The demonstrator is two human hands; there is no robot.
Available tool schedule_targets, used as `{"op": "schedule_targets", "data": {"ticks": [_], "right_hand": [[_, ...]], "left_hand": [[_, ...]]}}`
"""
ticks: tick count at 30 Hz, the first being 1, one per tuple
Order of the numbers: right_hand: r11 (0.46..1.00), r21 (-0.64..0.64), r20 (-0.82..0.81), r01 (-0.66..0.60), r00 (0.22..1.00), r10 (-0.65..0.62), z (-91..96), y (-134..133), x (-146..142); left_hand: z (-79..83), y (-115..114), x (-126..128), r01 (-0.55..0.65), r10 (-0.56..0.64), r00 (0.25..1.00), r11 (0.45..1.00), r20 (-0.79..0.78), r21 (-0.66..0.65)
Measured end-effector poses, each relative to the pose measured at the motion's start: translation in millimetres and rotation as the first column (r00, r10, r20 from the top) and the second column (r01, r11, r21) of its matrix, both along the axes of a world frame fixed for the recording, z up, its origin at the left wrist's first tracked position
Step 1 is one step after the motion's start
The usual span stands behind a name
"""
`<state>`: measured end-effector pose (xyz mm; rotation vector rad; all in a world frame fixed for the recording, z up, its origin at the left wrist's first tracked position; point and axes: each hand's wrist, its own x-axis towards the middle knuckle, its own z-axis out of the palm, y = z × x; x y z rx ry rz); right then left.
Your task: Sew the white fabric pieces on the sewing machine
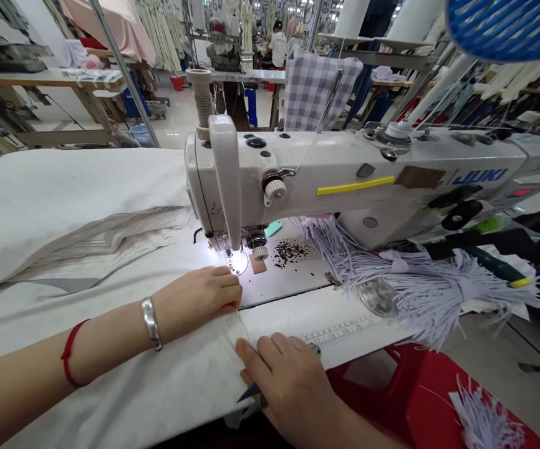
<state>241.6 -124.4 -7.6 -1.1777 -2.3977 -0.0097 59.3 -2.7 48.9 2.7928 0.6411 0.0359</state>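
My left hand (pixel 199 298) lies curled on the white fabric (pixel 111 349) just in front of the needle and presser foot (pixel 238 259) of a white Juki sewing machine (pixel 345 174); its fingers press the cloth edge down. A silver bangle and a red string circle that wrist. My right hand (pixel 289 380) rests at the table's near edge, fingers closed around a dark blue-handled tool (pixel 251 393), thumb touching the fabric's edge. A fold of the cloth runs between the two hands toward the needle.
A stack of white fabric pieces (pixel 101 243) lies left of the machine. A bundle of thin white strips (pixel 419 280) spreads at the right, beside a ruler strip (pixel 340 330) on the table edge. A red stool (pixel 414 399) stands below. Another person works far behind.
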Motion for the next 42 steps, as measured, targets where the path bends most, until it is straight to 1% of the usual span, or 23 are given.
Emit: {"op": "schedule_targets", "data": {"ticks": [3,5,8,11,13,15,16,17,18,20,21,22,23,24,30,33,35,36,39,40,41,42], "right_hand": [[1.0,0.003,-0.002,0.004,1.0,-0.004,-0.4,0.1,0.0],[1.0,0.011,-0.003,0.009,1.0,-0.009,-1.0,0.0,-0.1],[1.0,0.019,-0.004,0.006,1.0,-0.006,-1.1,-0.1,-0.5],[1.0,0.022,0.0,-0.003,1.0,0.003,0.4,0.1,-0.6],[1.0,0.018,0.002,-0.002,1.0,0.002,1.6,0.2,-0.5],[1.0,0.017,0.002,0.0,1.0,0.0,2.2,0.2,-0.4],[1.0,0.019,0.002,0.001,1.0,-0.001,2.1,0.2,-0.4],[1.0,0.021,0.002,0.002,1.0,-0.002,1.9,0.2,-0.6],[1.0,0.025,0.002,0.003,1.0,-0.003,1.5,0.1,-0.8],[0.999,0.033,0.002,0.005,1.0,-0.005,0.8,0.1,-1.3],[0.999,0.037,0.003,0.006,1.0,-0.006,0.6,0.1,-1.6],[0.999,0.042,0.006,0.005,1.0,-0.006,0.5,0.1,-1.9],[0.999,0.047,0.009,0.004,1.0,-0.004,0.6,0.2,-2.1],[0.999,0.05,0.012,0.002,1.0,-0.002,0.7,0.3,-2.2],[0.999,0.05,0.024,-0.012,1.0,0.011,1.7,2.2,-2.9],[0.999,0.05,0.029,-0.021,0.999,0.019,1.6,1.2,-3.6],[0.999,0.034,0.023,-0.034,0.999,0.034,3.2,0.8,-2.5],[0.999,0.003,0.009,-0.046,0.999,0.046,5.1,1.7,-1.2],[0.985,-0.153,-0.091,-0.082,0.993,0.068,16.0,13.0,5.0],[0.976,-0.206,-0.109,-0.065,0.993,0.043,20.7,20.5,6.9],[0.968,-0.252,-0.101,-0.02,0.995,-0.006,25.6,29.8,8.3],[0.958,-0.283,-0.064,0.053,0.995,-0.074,30.1,40.3,8.7]], "left_hand": [[2.5,0.0,-2.3,-0.058,0.07,0.993,0.991,0.1,-0.117],[2.9,0.1,-6.1,-0.142,0.184,0.968,0.963,0.174,-0.229],[-0.4,-0.7,-13.0,-0.299,0.392,0.896,0.881,0.21,-0.367],[-7.1,-3.2,-18.5,-0.428,0.543,0.815,0.799,0.203,-0.422],[-11.2,-4.6,-20.8,-0.477,0.617,0.752,0.753,0.233,-0.454],[-13.5,-4.5,-22.0,-0.479,0.672,0.682,0.709,0.289,-0.518],[-13.9,-3.8,-22.0,-0.468,0.702,0.641,0.678,0.31,-0.567],[-13.7,-2.7,-21.7,-0.451,0.739,0.593,0.634,0.32,-0.628],[-13.1,-1.2,-21.0,-0.425,0.788,0.532,0.566,0.311,-0.706],[-11.6,2.6,-18.9,-0.342,0.884,0.392,0.395,0.253,-0.853],[-10.8,4.9,-17.8,-0.294,0.918,0.33,0.323,0.221,-0.9],[-10.2,7.4,-16.8,-0.251,0.938,0.28,0.275,0.203,-0.928],[-9.7,10.0,-16.3,-0.218,0.95,0.242,0.252,0.198,-0.943],[-9.3,12.8,-16.2,-0.199,0.955,0.213,0.25,0.207,-0.947],[-5.7,26.9,-25.3,-0.157,0.955,0.027,0.295,0.294,-0.942],[-2.6,29.0,-30.9,-0.148,0.943,-0.031,0.324,0.332,-0.934],[-0.9,27.9,-32.4,-0.139,0.936,-0.038,0.343,0.351,-0.929],[-0.4,26.8,-32.4,-0.135,0.933,-0.033,0.35,0.358,-0.927],[0.0,22.8,-30.8,-0.125,0.932,0.009,0.362,0.363,-0.924],[-0.2,21.5,-30.2,-0.128,0.931,0.026,0.365,0.364,-0.922],[-0.6,20.4,-29.7,-0.135,0.929,0.044,0.369,0.366,-0.92],[-1.0,19.4,-29.6,-0.144,0.926,0.062,0.376,0.371,-0.915]]}}
